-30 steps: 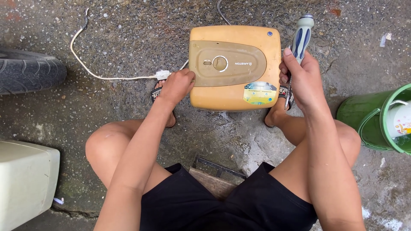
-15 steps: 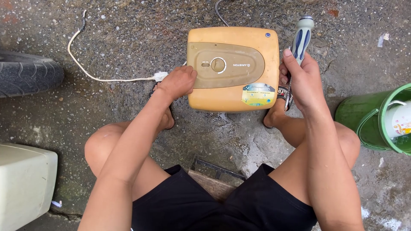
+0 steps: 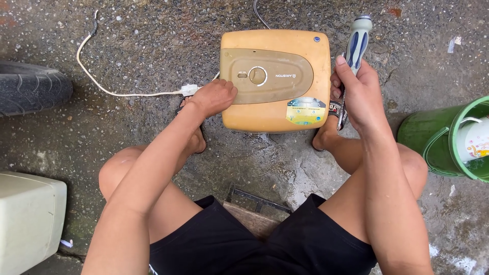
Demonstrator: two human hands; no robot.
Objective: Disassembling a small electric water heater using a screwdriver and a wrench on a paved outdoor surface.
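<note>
While the left hand (image 3: 214,97) lay with its fingers curled loosely over the left edge of the yellow box-shaped water heater (image 3: 275,79), gripping nothing, the right hand (image 3: 356,91) was closed around a screwdriver (image 3: 356,43) with a blue and grey handle, held upright just beside the heater's right side. The heater lay face up on the wet concrete floor (image 3: 153,40) between the person's feet, its darker front panel and round dial upward. A white cord (image 3: 122,91) ran from its left side across the floor to a loose end near the top. The floor looked damp, so the heater could slide if it were pushed from one side only, and the tool tip could slip off the smooth casing toward the steadying hand or a bare foot. Farther out, a tyre (image 3: 30,91) lay at the left edge and a pale plastic box (image 3: 28,219) sat at the lower left. At the right, a green bucket (image 3: 433,137) lay tipped on its side, with a white cup-like thing (image 3: 473,140) inside its mouth.
</note>
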